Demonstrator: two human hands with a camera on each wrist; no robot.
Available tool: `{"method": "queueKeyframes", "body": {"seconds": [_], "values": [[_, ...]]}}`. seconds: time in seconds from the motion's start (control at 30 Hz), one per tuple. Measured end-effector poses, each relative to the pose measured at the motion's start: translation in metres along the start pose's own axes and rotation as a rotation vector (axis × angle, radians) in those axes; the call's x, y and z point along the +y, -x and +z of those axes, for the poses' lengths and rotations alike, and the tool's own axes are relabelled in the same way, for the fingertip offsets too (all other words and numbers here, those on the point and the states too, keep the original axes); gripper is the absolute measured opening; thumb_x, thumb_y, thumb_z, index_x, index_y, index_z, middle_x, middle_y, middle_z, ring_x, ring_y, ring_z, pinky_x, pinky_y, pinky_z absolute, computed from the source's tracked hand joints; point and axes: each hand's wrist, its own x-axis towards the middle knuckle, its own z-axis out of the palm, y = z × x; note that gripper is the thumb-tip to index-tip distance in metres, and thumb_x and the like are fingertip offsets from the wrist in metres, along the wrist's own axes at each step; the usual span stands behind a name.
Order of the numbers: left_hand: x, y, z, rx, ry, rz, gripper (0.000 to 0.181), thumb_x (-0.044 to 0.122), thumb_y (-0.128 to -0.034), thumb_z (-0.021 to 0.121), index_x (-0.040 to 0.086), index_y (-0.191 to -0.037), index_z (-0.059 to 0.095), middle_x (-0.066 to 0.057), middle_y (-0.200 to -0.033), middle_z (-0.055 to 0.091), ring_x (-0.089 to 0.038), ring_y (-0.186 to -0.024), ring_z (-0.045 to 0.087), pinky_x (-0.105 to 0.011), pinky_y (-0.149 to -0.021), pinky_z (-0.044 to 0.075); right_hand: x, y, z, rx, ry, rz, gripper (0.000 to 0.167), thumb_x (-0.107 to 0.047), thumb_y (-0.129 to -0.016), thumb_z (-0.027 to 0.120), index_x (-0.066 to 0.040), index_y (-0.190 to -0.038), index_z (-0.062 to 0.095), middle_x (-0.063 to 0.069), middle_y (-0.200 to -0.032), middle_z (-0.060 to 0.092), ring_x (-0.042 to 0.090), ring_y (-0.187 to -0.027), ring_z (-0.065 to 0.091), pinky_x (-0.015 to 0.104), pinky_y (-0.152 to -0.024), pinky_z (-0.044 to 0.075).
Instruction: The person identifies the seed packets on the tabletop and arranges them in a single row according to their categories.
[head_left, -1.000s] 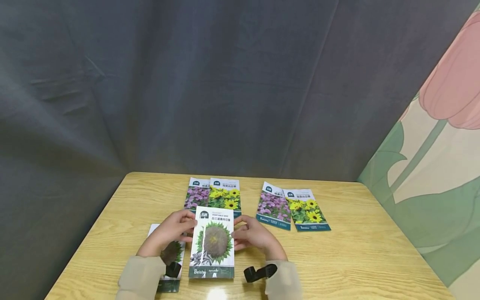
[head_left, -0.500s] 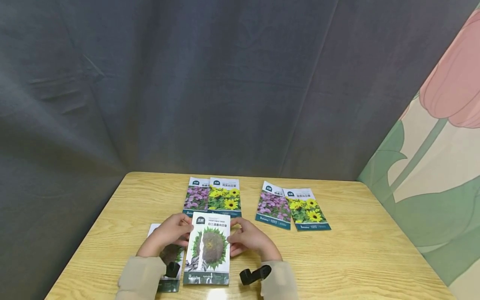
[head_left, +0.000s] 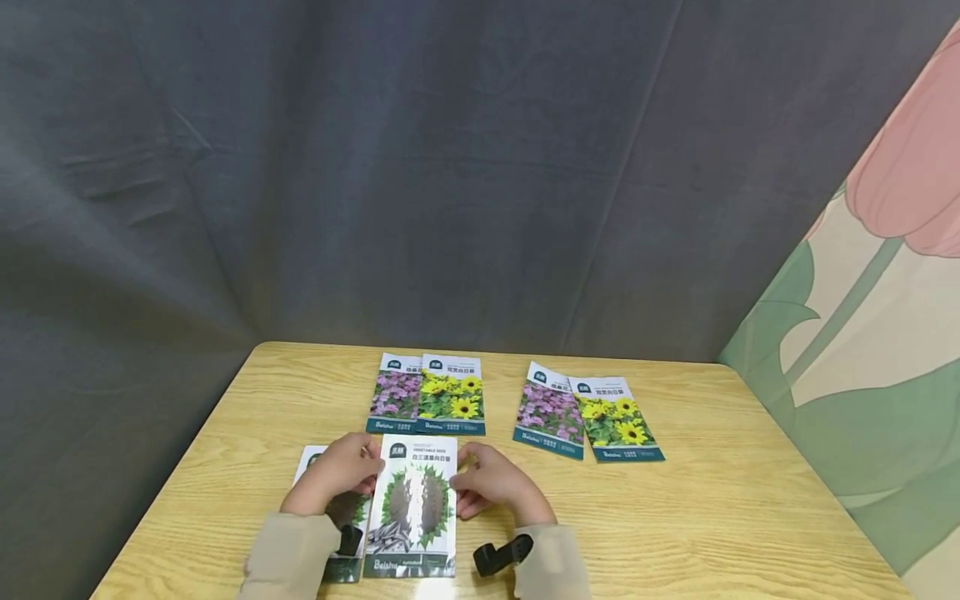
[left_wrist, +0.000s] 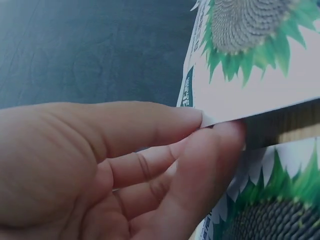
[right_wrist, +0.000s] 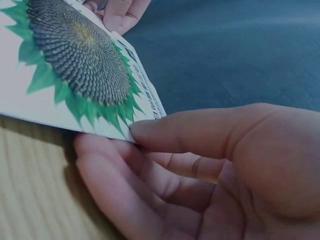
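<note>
A white seed packet with a sunflower head printed on it is held between both hands, slightly above the table in the wrist views. My left hand pinches its left edge between thumb and fingers; in the left wrist view the thumb lies on top of the packet. Its right edge is pinched by my right hand, the thumb on the printed face. Under the left hand and wrist lies a second sunflower seed packet, partly hidden by them.
Behind the hands, a purple-flower seed packet lies partly under a yellow-flower one. Farther right are another purple-flower packet and yellow-flower packet. A grey curtain hangs behind the wooden table.
Both hands have brought the held sunflower packet toward the person and a little left, beside the second sunflower packet. The two packets behind are now uncovered at their lower edges.
</note>
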Motion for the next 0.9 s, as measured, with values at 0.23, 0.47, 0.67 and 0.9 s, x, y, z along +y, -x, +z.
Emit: {"method": "queueKeyframes", "body": {"seconds": [0.23,0.47,0.67,0.9], "values": [[0.000,0.002,0.001,0.040,-0.146,0.015,0.010,0.003,-0.0956,0.061,0.003,-0.086,0.058,-0.007,-0.063,0.060,-0.017,-0.052,0.056,-0.031,-0.053,0.050,-0.004,0.003,0.006,0.021,0.055,-0.001,0.009,-0.002,-0.096,0.062,0.000,-0.091,0.055,0.012,-0.065,0.064,0.013,-0.048,0.060,0.032,-0.050,0.059],[0.004,0.005,0.003,0.075,-0.295,0.028,0.022,0.013,-0.0963,0.068,0.008,-0.077,0.057,-0.003,-0.060,0.060,-0.018,-0.055,0.056,-0.032,-0.055,0.042,-0.004,0.003,0.012,0.065,0.109,0.017,0.016,-0.001,-0.095,0.063,-0.002,-0.081,0.054,0.010,-0.061,0.062,0.012,-0.046,0.059,0.029,-0.048,0.057],[0.007,0.006,0.006,0.089,-0.339,0.027,0.027,0.012,-0.0950,0.069,0.009,-0.073,0.055,-0.004,-0.058,0.058,-0.018,-0.053,0.053,-0.031,-0.054,0.038,-0.004,0.002,0.013,0.089,0.143,0.012,0.020,-0.005,-0.098,0.063,-0.002,-0.080,0.054,0.009,-0.060,0.061,0.013,-0.045,0.058,0.029,-0.047,0.056],[0.008,0.007,0.008,0.083,-0.327,0.007,0.033,0.009,-0.0952,0.069,0.009,-0.066,0.054,-0.005,-0.057,0.057,-0.017,-0.050,0.050,-0.030,-0.053,0.039,-0.005,0.001,0.014,0.100,0.162,0.018,0.021,-0.007,-0.098,0.064,-0.001,-0.079,0.057,0.009,-0.061,0.063,0.013,-0.045,0.059,0.030,-0.047,0.057]]}}
